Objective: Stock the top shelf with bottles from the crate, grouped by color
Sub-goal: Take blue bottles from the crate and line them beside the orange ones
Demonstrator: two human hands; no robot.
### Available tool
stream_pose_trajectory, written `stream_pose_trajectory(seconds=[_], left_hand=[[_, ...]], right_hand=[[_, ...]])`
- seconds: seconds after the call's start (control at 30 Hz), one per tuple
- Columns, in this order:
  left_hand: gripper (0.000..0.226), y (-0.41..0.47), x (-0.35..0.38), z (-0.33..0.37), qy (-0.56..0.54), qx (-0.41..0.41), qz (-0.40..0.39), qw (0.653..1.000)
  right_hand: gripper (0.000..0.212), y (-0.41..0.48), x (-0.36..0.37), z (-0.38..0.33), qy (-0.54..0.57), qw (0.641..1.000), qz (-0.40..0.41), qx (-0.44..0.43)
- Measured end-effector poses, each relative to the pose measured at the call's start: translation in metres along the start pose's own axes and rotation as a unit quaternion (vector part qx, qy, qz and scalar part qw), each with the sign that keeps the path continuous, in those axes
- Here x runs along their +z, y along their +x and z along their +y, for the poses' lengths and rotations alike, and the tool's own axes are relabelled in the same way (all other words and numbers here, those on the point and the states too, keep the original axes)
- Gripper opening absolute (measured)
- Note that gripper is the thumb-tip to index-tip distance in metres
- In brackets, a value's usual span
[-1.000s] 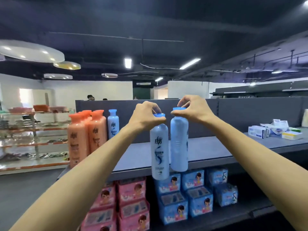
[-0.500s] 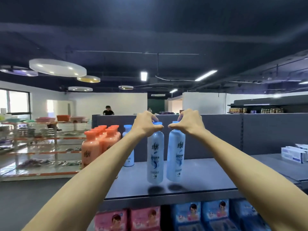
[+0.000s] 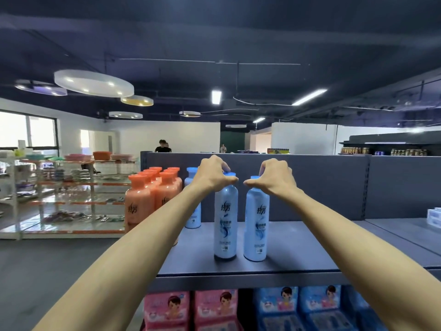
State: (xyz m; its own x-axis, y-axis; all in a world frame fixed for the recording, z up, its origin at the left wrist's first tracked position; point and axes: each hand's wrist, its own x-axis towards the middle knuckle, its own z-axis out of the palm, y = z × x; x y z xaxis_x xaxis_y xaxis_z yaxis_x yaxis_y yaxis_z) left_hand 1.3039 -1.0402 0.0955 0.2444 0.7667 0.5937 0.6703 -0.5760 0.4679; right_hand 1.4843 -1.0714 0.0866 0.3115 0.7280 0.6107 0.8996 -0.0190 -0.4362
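Head view: the left hand (image 3: 212,177) has its fingers and thumb curled round the blue cap of the left blue bottle (image 3: 225,223), grasping it from above. The right hand (image 3: 274,180) grasps the cap of the right blue bottle (image 3: 256,225) in the same manner. Both bottles are upright, labels facing the camera, with their bases on the top shelf (image 3: 298,254). They stand near its front edge, just beside each other with a narrow gap between them. A third blue bottle (image 3: 192,218) stands further back, close to the back panel (image 3: 334,187) and partly hidden by the left forearm. The orange bottles (image 3: 152,194) are packed in rows at the left end of the shelf, running from the back panel towards the front edge, just beside the third blue bottle. Bare shelf surface lies behind the two held bottles up to the back panel. It also extends to their right as far as the joint with the next shelf section, where white boxes (image 3: 433,217) sit at the frame's right edge. Below the front edge, pink packs (image 3: 191,309) sit to the left and blue packs (image 3: 298,309) to the right on the lower shelf.
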Motion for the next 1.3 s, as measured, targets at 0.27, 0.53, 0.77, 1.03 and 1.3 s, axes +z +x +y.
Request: stream_pose_trajectory(seconds=[0.27,0.53,0.77,1.03,1.3], left_hand=[[0.040,0.000,0.017,-0.005,-0.001,-0.014,0.017,1.000],[0.043,-0.009,0.033,-0.010,0.021,-0.020,0.060,0.998],[0.091,-0.046,0.041,-0.022,-0.013,-0.008,0.012,1.000],[0.059,-0.110,0.085,-0.045,0.020,-0.099,0.010,0.995],[0.088,-0.137,0.118,-0.046,0.087,0.021,0.072,0.993]], right_hand=[[0.065,-0.010,0.009,0.008,-0.039,0.998,0.012,-0.041],[0.073,-0.044,0.026,0.039,0.133,0.987,-0.082,-0.022],[0.063,-0.083,0.049,0.081,0.157,0.971,-0.179,-0.017],[0.084,-0.108,0.067,0.080,0.195,0.970,-0.148,-0.005],[0.079,-0.113,0.077,0.078,0.156,0.979,-0.129,-0.010]])
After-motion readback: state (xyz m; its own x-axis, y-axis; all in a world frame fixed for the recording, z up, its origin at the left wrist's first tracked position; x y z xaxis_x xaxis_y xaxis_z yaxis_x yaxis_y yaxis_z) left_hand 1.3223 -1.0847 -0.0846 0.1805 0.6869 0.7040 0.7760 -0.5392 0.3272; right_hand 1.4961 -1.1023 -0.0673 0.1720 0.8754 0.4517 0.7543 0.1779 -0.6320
